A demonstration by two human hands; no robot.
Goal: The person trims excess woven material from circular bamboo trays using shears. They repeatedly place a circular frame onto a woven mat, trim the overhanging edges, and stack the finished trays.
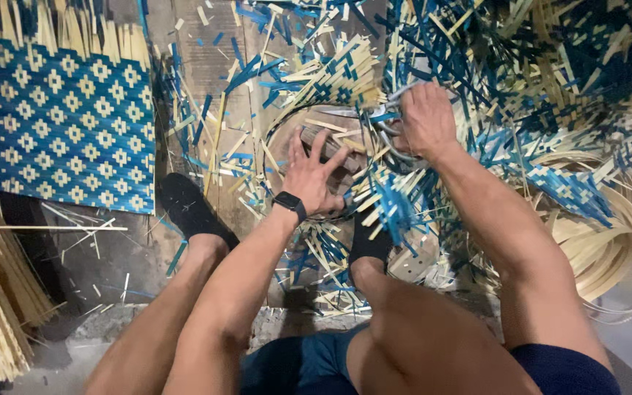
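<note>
I sit low with my knees apart, and the half-woven basket (330,88) lies on the floor right in front of me, between my feet and a little beyond them. My left hand (314,174) rests on it from the near side, fingers spread wide and flat, pressing down inside the round bamboo rim (276,132) rather than gripping anything. My right hand (426,121) is farther out and to the right, at the far right edge of that rim, closed around a pair of shears (374,121) with grey looped handles; the blades point left, across the top of the rim toward the loose strip ends.

So the work lies between my hands: the left holds it still from the near side, and the right comes at it from the far right. The right hand is the one nearer to the strip ends (345,69), blue and pale, that fan out past the rim on the far side. The rim itself lies flat, its opening turned up toward me.

To the far left a finished blue and pale mat (53,124) lies well apart from my hands. Bent bamboo hoops (616,241) pile up at the right, and cut scraps cover the floor all around my black socks (188,208).
</note>
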